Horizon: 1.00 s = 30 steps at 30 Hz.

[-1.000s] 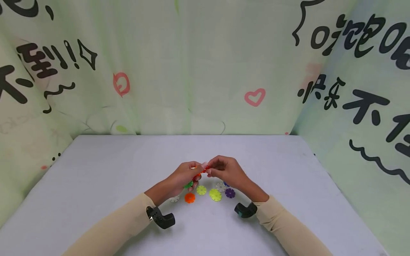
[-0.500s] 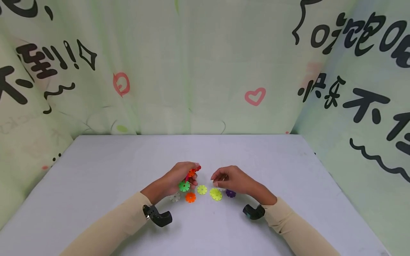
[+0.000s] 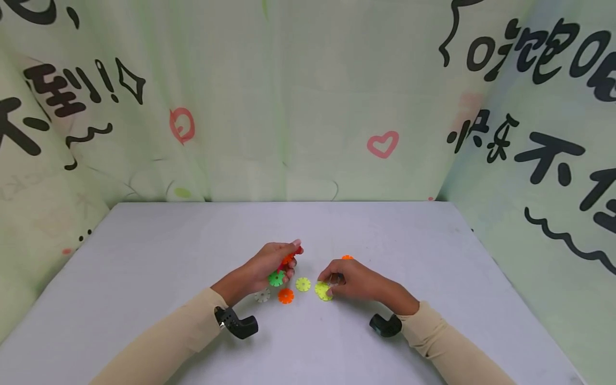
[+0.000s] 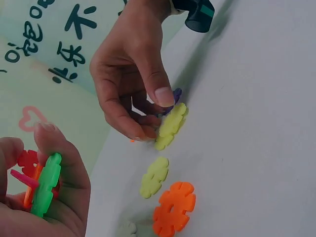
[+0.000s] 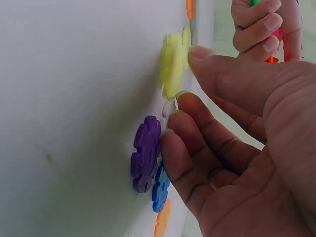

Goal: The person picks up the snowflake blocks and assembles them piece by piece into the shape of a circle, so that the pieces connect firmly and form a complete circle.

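My left hand (image 3: pixel 262 266) grips a cluster of joined, notched plastic snowflake discs. In the left wrist view, this cluster shows a green disc (image 4: pixel 48 185), an orange one behind it, a red disc (image 4: pixel 28 160) and a pink disc (image 4: pixel 23 178) seen edge-on. My right hand (image 3: pixel 358 280) is low over the table, loosely bent, with thumb and fingers apart. Its thumb tip is right at a yellow snowflake disc (image 5: pixel 173 64). The other fingertips reach beside a whitish disc (image 5: pixel 169 109), mostly hidden, and a purple disc (image 5: pixel 146 154).
Near the left hand lie a smaller yellow disc (image 3: pixel 303 284), an orange disc (image 3: pixel 286 295) and a whitish one (image 3: pixel 262 295). A blue disc (image 5: pixel 160 187) is beside the purple one. Beyond the right hand shows another orange disc (image 3: pixel 347 257). Printed curtains surround the white table (image 3: pixel 192 230).
The hands were together at a red disc; the right has drawn away and come down to the yellow disc. The left shifted slightly left, still holding the cluster, with the green disc now facing the head camera.
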Motion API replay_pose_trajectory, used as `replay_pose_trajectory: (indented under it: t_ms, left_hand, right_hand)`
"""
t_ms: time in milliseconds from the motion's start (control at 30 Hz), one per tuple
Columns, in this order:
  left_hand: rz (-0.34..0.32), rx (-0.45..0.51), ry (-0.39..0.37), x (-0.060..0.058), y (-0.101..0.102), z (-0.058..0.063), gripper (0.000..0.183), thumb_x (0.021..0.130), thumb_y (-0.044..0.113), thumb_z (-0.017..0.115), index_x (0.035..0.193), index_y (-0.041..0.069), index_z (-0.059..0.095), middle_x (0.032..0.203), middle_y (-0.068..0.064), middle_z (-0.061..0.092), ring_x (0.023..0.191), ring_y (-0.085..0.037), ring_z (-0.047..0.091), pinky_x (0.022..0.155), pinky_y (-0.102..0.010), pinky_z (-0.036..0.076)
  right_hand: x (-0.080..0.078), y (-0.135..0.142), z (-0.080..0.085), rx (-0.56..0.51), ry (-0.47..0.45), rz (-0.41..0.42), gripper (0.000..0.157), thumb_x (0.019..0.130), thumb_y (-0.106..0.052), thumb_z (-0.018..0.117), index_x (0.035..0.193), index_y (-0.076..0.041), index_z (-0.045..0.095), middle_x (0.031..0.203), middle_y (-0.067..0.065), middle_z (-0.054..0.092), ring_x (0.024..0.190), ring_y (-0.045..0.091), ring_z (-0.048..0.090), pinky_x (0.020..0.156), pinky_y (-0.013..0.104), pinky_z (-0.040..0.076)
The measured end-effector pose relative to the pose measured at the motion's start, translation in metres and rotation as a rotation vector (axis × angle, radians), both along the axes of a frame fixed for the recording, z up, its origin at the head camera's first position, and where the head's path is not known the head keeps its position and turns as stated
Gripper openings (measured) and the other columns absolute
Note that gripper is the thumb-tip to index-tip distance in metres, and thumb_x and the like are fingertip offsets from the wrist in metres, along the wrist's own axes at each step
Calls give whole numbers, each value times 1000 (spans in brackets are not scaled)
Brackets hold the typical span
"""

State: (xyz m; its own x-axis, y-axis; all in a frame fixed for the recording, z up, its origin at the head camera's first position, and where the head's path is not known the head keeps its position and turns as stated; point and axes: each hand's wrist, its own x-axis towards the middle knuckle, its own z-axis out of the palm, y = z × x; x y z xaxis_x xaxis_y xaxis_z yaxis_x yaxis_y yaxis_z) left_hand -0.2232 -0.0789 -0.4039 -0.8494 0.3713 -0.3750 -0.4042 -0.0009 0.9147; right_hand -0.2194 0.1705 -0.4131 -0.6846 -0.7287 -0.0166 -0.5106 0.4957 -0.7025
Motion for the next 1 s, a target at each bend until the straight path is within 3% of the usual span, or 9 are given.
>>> replay_pose_trajectory:
  t_ms: [367,633,833,1000]
  left_hand:
    - [-39,-24,-5,3,-2,-1,52,100,41,50,128,-3,50,78,-5,49,60,-14,48,51,-21,44]
    - [-137,-23,54,4,-3,-5,51,101,39,51,127,-6,51,75,-5,48,58,-16,51,53,-23,47]
    - [-121,-49,48,4,0,-8,47,101,36,51,124,-5,53,77,-6,49,63,-16,50,56,-22,46]
    - [-74,-64,54,3,4,-9,43,102,32,49,124,-4,55,80,-6,50,66,-15,48,56,-21,43]
  right_hand:
    - [-2,-5,0,81,-4,-7,26,82,-6,77,108,-8,69,99,-4,58,89,17,54,80,28,49]
    - [-3,-6,3,98,-3,-26,16,89,-5,69,105,-9,71,93,-7,64,78,8,55,72,26,49]
    - [-5,-6,3,44,18,-42,23,92,2,60,112,-3,69,89,-2,65,58,6,51,62,25,48]
    - [-7,-9,3,7,70,-135,14,91,1,64,102,-7,67,88,-3,63,73,9,54,66,25,49]
